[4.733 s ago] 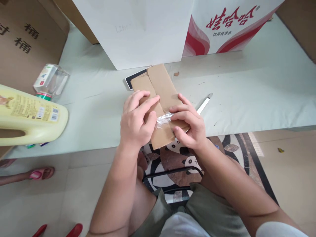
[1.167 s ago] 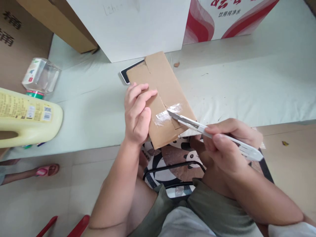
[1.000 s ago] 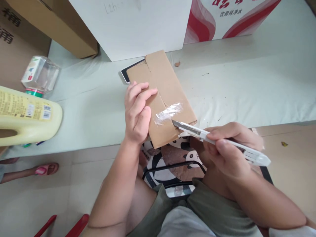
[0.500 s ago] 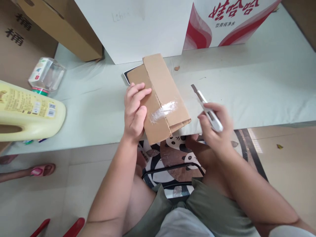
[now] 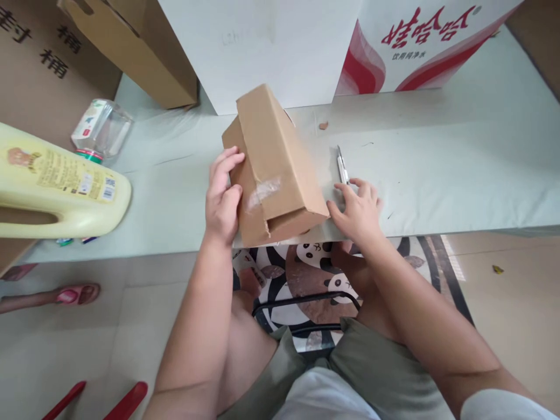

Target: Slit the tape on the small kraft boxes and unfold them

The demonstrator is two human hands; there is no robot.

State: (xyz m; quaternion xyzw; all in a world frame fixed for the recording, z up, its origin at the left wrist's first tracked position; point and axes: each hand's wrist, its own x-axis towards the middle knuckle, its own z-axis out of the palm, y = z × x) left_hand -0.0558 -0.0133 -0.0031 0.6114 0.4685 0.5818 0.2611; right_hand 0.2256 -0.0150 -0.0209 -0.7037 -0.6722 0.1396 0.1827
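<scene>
A: What is the largest element here?
B: The tabletop [image 5: 420, 157], spread with a pale green cloth. At its back stands a white carton [image 5: 262, 55], a red-printed panel [image 5: 409, 55] beside it.

A: And next in size?
B: A yellow jug [image 5: 94, 189], far left, cut off by the edge of view. Then the cardboard box [image 5: 284, 163], tilted at the tabletop's near edge, in front of the white carton; a dark gap shows at its near end.

A: Among the middle sizes?
B: A clear bottle [image 5: 109, 128] with a green cap, behind the jug, and the two hands. The left hand [image 5: 223, 201] grips the box's left side, thumb apart from the fingers. The right hand [image 5: 359, 213] is spread wide.

A: Does it hold anything?
B: Its fingertips are at the handle of a cutter knife [image 5: 342, 166] lying on the cloth, blade pointing away; contact cannot be told.

A: The smallest parts?
B: A strip of clear tape [image 5: 265, 192] across the box's seam, and a brown scrap [image 5: 323, 125] beyond the knife.
</scene>
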